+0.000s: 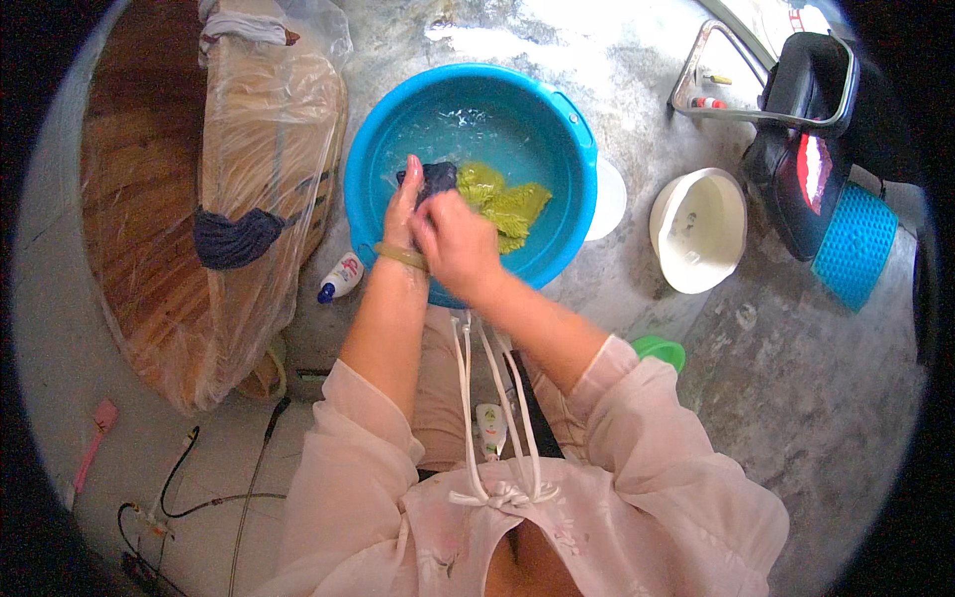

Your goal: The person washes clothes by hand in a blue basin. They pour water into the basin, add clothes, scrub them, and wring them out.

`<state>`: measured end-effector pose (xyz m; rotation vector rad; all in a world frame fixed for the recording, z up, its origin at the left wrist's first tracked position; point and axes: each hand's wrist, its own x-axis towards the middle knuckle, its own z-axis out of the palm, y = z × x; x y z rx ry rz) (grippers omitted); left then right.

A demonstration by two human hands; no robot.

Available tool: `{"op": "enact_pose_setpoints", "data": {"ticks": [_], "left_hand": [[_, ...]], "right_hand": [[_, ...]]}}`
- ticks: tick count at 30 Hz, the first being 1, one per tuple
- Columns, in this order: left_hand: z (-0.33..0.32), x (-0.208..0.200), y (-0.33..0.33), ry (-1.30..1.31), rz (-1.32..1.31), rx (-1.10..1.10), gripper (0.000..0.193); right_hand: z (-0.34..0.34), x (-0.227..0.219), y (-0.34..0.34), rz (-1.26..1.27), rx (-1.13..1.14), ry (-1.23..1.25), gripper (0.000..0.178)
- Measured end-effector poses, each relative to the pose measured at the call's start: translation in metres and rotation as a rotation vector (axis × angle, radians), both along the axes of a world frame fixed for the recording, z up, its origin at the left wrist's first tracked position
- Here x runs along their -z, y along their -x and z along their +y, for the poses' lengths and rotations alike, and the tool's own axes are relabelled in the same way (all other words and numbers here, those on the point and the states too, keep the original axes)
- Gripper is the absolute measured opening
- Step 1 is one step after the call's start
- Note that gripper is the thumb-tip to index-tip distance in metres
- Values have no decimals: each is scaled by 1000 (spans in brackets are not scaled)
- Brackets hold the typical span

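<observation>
A dark navy cloth point(439, 179) is bunched between my hands over the blue plastic basin point(569, 234). My left hand point(402, 207) is on edge with its thumb pointing up, the cloth against its palm; its other fingers are mostly hidden. My right hand point(458, 237), slightly blurred, is closed in a fist pressed against the left palm at the cloth's lower end. Just right of the hands, a wet yellow-green cloth point(512, 207) lies in the shallow, slightly sudsy water. A bangle circles my left wrist.
A white bottle with a blue cap point(341, 278) lies by the basin's left side. To the right are a cream bowl point(698, 231), a green container point(660, 351) and a blue textured basket point(856, 246). Left stands a plastic-wrapped wooden chair point(149, 199) with a dark cloth point(237, 237) over it.
</observation>
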<state>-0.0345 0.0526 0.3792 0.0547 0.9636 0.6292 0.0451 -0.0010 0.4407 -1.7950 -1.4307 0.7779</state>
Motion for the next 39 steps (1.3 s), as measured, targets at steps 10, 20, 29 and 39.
{"op": "enact_pose_setpoints", "data": {"ticks": [10,20,29,39], "left_hand": [[-5,-25,-18,-68,21,-100,27],[-11,-4,18,95,194,-79,76],[6,-2,12,188,149,-42,72],[2,-22,-9,58,4,-148,26]], "right_hand": [[55,102,-87,258,141,298,27],[20,124,-87,21,416,296,42],[-17,-45,13,292,-21,85,32],[19,28,-9,-126,109,66,18]]}}
